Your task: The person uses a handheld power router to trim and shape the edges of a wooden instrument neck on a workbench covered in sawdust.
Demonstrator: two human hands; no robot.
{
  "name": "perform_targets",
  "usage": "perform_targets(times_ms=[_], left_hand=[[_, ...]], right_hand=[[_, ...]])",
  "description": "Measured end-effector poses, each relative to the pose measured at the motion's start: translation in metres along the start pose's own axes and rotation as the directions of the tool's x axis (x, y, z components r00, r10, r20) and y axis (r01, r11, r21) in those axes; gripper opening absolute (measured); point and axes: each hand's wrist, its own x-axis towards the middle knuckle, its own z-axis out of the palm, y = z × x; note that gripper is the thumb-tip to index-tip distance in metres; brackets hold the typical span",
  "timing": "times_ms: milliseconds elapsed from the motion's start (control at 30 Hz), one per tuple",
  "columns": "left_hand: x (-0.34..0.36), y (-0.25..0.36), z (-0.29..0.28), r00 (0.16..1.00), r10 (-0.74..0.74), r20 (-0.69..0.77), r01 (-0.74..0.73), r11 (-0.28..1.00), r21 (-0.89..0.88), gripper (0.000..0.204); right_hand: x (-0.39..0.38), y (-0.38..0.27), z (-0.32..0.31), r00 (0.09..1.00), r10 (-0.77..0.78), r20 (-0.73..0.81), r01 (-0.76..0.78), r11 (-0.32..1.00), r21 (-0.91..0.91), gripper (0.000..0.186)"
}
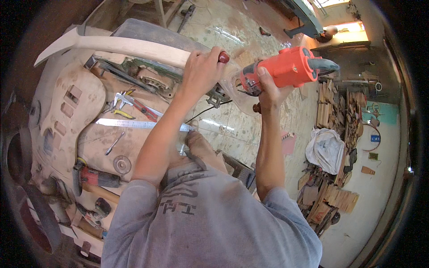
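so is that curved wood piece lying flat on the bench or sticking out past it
Sticking out: the curved wood piece runs past the workbench edge over the floor, its end gripped by the left hand.

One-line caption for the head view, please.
Left hand steadies a long curved pale wooden piece while right hand grips an orange handheld power grinder at its end.

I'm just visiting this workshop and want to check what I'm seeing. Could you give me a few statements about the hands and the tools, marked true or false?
1. The right hand grips an orange power tool. True.
2. The left hand rests flat on the floor. False: it is wrapped around the tool's side handle with a dark red knob, by the curved wooden piece.
3. A metal ruler lies on the dusty workbench. True.
4. The orange tool lies unused on the workbench. False: both hands hold it up.
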Motion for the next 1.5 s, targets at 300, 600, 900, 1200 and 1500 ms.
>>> perform_targets(times_ms=[300, 600, 900, 1200, 1500], left_hand=[[0.002, -0.002, 0.0, 0.999, 0.001, 0.04, 0.0, 1.0, -0.011, 0.026], [0.003, -0.008, 0.0, 0.999, 0.044, 0.026, -0.043, 0.999, -0.029, 0.03], [0.003, -0.007, -0.004, 0.998, 0.002, 0.06, -0.002, 1.0, -0.004, 0.032], [0.001, -0.006, -0.004, 0.999, 0.011, 0.042, -0.011, 1.0, -0.017, 0.03], [0.0, -0.004, -0.004, 1.0, 0.026, 0.017, -0.025, 0.999, -0.048, 0.028]], right_hand=[[-0.002, -0.012, 0.006, 0.999, -0.008, -0.034, 0.009, 1.0, 0.017, 0.065], [-0.004, -0.017, 0.009, 1.0, 0.029, 0.003, -0.029, 0.999, 0.013, 0.072], [-0.002, -0.008, 0.004, 0.998, -0.063, 0.016, 0.063, 0.998, -0.026, 0.063], [-0.004, -0.018, 0.005, 0.999, 0.026, 0.028, -0.026, 1.0, 0.005, 0.069], [-0.001, -0.014, 0.001, 0.999, 0.025, 0.042, -0.025, 1.0, 0.008, 0.072]])
